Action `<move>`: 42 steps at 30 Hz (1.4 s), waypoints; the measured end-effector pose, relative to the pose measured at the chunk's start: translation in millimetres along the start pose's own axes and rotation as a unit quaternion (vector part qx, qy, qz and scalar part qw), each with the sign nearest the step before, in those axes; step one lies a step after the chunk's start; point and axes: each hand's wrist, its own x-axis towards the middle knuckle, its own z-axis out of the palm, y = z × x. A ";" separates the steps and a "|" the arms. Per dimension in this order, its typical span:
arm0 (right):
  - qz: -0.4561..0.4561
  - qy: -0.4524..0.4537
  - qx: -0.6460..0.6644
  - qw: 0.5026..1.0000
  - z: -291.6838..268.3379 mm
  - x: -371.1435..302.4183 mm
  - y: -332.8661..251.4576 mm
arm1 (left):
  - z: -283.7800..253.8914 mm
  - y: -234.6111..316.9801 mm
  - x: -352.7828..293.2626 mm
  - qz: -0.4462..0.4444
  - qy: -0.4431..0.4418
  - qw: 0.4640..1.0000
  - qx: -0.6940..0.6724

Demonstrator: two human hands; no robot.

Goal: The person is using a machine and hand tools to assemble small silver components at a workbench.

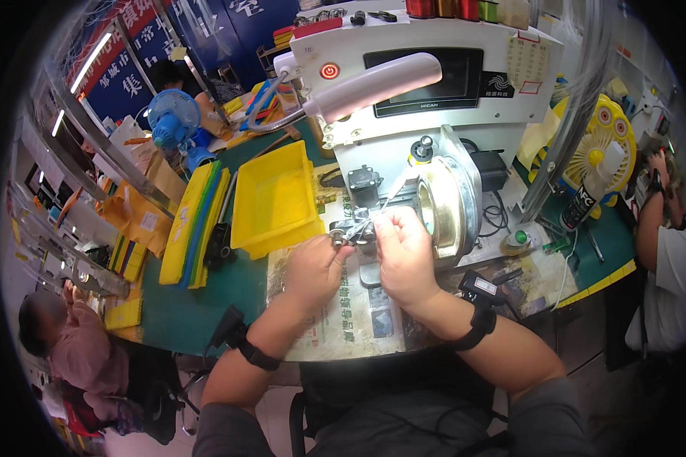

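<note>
A small metal part (351, 228) is pinched between both hands just in front of the round metal drum (446, 206) of the machine, over the newspaper (343, 320). The left hand (312, 270) grips its near end; the right hand (405, 255) is closed over fine wire, possibly. Light, rigid and fiddly it looks; best held by its ends.

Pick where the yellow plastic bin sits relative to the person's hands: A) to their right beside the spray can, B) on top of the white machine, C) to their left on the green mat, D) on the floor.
C: the yellow bin lies on the green mat, left of the left hand and right hand, which meet at a small metal part before the white machine.
</note>
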 end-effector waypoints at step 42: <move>0.235 -0.041 0.197 0.951 -21.0 -34.0 -21.7 | -63.6 66.1 49.9 0.226 0.017 0.974 -0.026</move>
